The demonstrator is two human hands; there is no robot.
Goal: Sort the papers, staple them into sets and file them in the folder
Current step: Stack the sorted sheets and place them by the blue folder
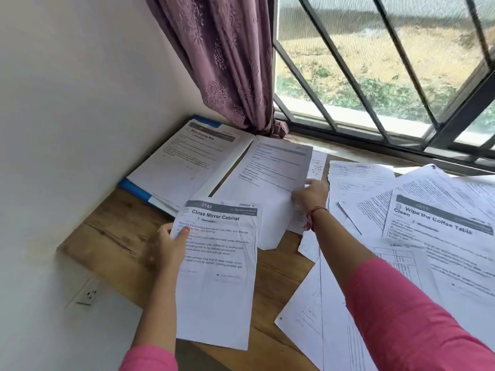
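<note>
I see my left hand (171, 243) gripping a crumpled white sheet headed "Close Mirror Cabinet" (217, 271) by its left edge: the thumb lies curled over the printed face, the other fingers go behind the paper. The sheet's long axis runs nearly straight away from me, heading at the far end, and it hangs above the near edge of the wooden table (117, 236). The forearm comes up from a pink sleeve, wrist slightly bent.

My right hand (310, 196) reaches forward, arm almost straight, a red thread around the wrist. Its fingers pinch the right edge of another printed sheet (273, 167), lifted at that side; this page's long axis tilts away and to the right. It lies just beyond my left thumb, partly over a blank white page.

Left of those right fingers, against the wall, the blue folder (134, 187) lies open and flat, its long side slanting away to the right, with a smooth sheet headed "Wipe Drying Mat" (187, 162) on top.

Right of the right wrist, loose papers (375, 210) overlap in a spread, one headed "Wipe the Coffee Table Clean" (439, 236). A plum embossed curtain (227, 62) hangs beyond, beside a barred window (375, 76).
</note>
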